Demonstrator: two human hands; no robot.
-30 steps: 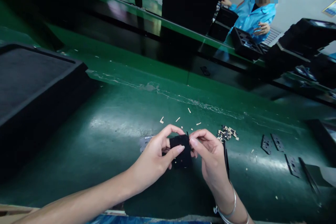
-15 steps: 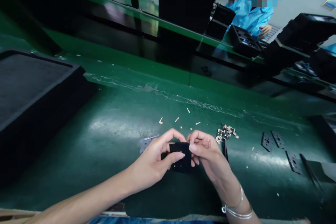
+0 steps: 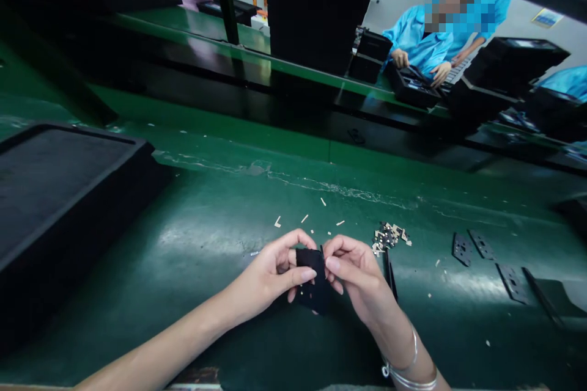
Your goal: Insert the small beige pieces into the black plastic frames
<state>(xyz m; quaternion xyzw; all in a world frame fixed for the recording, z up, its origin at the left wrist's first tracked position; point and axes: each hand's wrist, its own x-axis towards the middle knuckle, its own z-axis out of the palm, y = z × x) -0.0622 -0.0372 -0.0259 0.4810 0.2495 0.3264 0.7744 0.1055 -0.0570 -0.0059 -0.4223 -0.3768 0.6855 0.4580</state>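
My left hand (image 3: 279, 272) grips a small black plate (image 3: 312, 294) between thumb and fingers, over the front middle of the green table (image 3: 206, 214). At the plate's upper right edge, the thumb and fingertips of my right hand (image 3: 351, 266) are pinched together. A thin dark sliver shows at those fingertips; whether it is a separate piece or part of the plate is unclear. Just right of my right hand, black tweezers (image 3: 390, 274) lie near a pile of small black and cream pieces (image 3: 389, 237).
Several flat dark plates (image 3: 510, 283) and another pair of tweezers (image 3: 542, 296) lie at the right. A big black foam tray (image 3: 68, 165) fills the left. Beyond a dark rail, people in blue (image 3: 422, 43) work near black boxes (image 3: 518, 70).
The view has tilted slightly. The black plate is turned more upright in my left hand, and my right fingers have shifted along its edge. Across the table, a person's hands have come down to a box.
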